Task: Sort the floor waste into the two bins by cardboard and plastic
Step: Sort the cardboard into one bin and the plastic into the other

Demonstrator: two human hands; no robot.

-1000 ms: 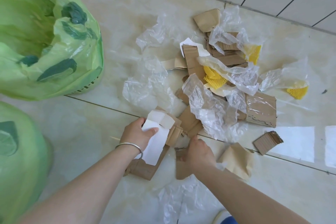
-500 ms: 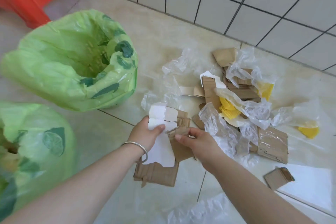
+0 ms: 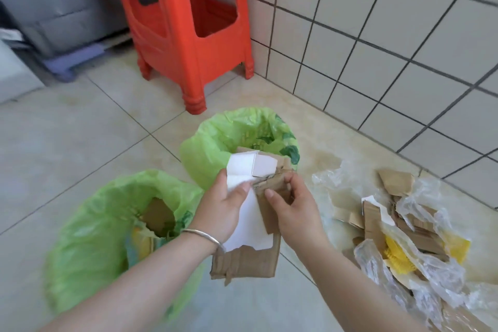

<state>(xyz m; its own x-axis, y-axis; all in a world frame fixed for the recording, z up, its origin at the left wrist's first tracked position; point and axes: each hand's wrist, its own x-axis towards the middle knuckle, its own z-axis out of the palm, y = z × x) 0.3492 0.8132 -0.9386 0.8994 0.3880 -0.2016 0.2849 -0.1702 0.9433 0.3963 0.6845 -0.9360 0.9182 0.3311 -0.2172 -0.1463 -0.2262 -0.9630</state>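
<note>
- Head view: the left hand (image 3: 221, 205) holds a stack of cardboard pieces (image 3: 250, 224), white-faced on top and brown beneath, its thumb curled over the white face.
- The right hand (image 3: 289, 206) pinches a brown piece at the stack's right edge with its fingers (image 3: 270, 194) bent round it.
- The stack sits above the floor between two bins lined with green bags.
- The near bin (image 3: 107, 226) holds brown cardboard and something yellow.
- The far bin (image 3: 215, 148) lies behind the stack; its contents cannot be made out.
- The floor waste pile (image 3: 404, 229) of clear plastic film, brown cardboard and yellow pieces lies to the right by the tiled wall (image 3: 377, 35).
- A red plastic stool (image 3: 186, 27) stands behind the bins.
</note>
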